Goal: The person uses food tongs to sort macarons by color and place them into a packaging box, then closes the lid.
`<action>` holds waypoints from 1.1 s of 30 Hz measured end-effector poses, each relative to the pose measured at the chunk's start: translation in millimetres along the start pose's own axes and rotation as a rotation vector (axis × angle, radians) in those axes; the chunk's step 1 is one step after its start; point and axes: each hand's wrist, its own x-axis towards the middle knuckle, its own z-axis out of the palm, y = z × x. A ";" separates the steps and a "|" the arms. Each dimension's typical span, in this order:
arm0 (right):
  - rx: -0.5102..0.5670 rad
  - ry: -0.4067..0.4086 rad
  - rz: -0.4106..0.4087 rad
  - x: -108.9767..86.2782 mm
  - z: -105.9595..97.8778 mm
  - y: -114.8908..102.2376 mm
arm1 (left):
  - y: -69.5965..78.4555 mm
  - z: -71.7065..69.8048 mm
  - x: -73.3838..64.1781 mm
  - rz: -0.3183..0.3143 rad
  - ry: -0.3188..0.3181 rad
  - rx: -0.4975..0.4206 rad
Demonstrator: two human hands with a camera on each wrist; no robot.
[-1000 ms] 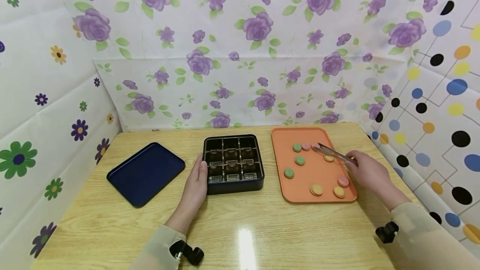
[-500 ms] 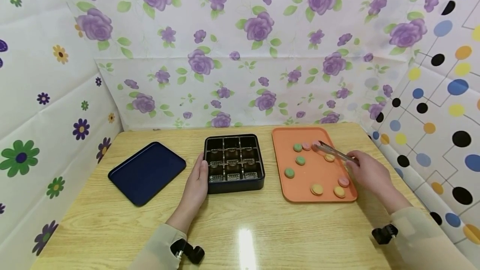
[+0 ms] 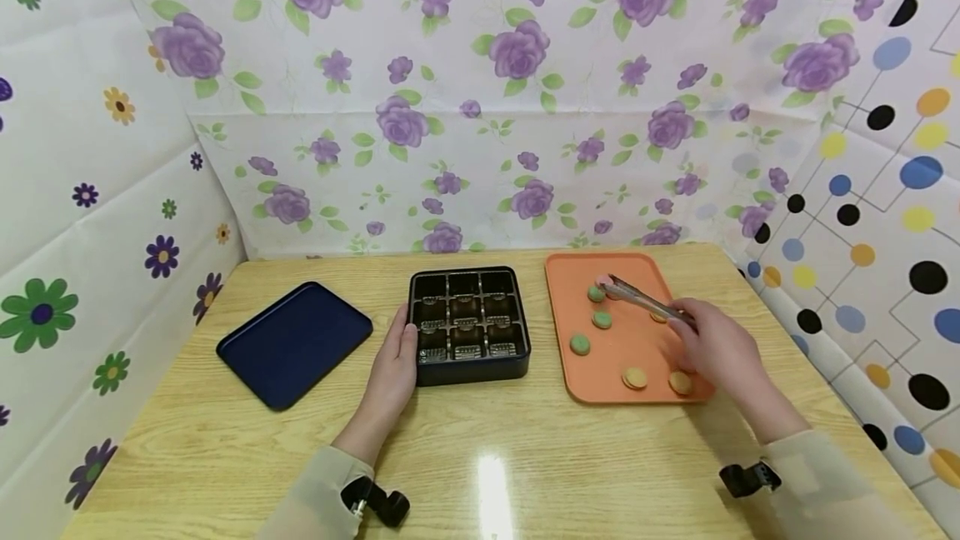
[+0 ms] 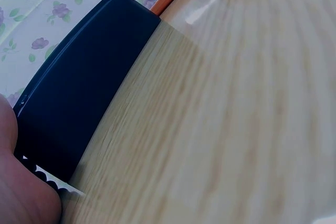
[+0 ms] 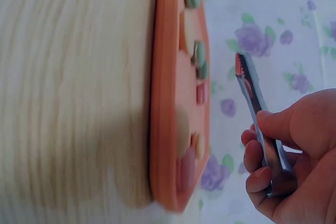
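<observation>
Pink macaron (image 3: 603,282) up in the tongs (image 3: 643,299), right hand (image 3: 716,344) gripping them
It's pinched at the tips, well ahead of the fingers, over the orange tray (image 3: 615,357); more macarons (image 3: 580,344) (green, pink, yellow) sit on that. Left hand (image 3: 392,361), fingers pretty straight, rests against the nine-compartment black box (image 3: 472,370). Blue tray (image 3: 296,344) further left, wood-grain table (image 3: 420,457), floral cloth (image 3: 465,23) behind.

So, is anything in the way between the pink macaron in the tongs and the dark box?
Nothing visible: the tongs hold the pink macaron higher than the rim of the orange tray and the green macarons, and the dark box has no lid. The left hand touches its left side.
</observation>
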 end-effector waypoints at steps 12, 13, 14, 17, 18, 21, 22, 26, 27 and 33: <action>0.050 0.022 -0.112 -5.0 11.5 -46.9 | 1.3 0.2 -0.3 0.009 0.007 -0.010; 0.060 0.020 -0.119 -5.3 12.5 -50.0 | 1.4 0.1 -0.3 0.010 0.006 -0.012; 0.069 0.018 -0.128 -5.7 13.7 -53.0 | 1.5 0.2 -0.2 0.010 0.006 -0.015; 0.092 0.010 -0.155 -6.5 16.4 -62.0 | 1.9 0.1 0.1 0.012 0.005 -0.013; 0.100 0.007 -0.162 -6.7 17.2 -64.9 | 1.9 0.1 0.5 0.012 0.003 -0.014; 0.108 0.006 -0.180 -6.8 19.2 -72.3 | 1.6 0.1 1.0 0.017 -0.004 -0.004; 0.108 0.002 -0.185 -6.6 19.9 -74.3 | 1.8 0.1 1.2 0.016 -0.005 -0.001; 0.094 -0.035 -0.199 -5.0 22.8 -81.3 | 2.1 -1.3 1.2 0.020 -0.007 0.018; 0.087 -0.044 -0.203 -4.8 23.5 -82.7 | 2.2 -1.6 1.0 0.020 -0.008 0.018; 0.089 -0.079 -0.250 -8.6 27.1 -91.9 | 1.4 -0.9 -0.2 0.016 -0.010 0.006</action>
